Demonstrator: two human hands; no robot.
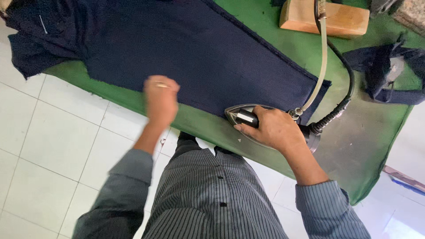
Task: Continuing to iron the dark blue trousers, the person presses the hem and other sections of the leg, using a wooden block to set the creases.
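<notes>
A dark navy cloth [195,48] lies spread flat over a green-covered ironing table [376,132]. My right hand [274,129] grips the handle of a silver steam iron [237,115], which rests at the cloth's near edge with its tip pointing left. My left hand [160,99] has its fingers curled at the near edge of the cloth, to the left of the iron; whether it pinches the fabric I cannot tell. A beige hose [322,57] and a black cord [349,84] run from the iron's back up across the table.
A wooden block [325,18] sits at the far side of the table. More dark fabric [385,73] lies bunched at the right, and the cloth's end is crumpled at the far left [31,40]. White tiled floor [48,141] lies below the table's edge.
</notes>
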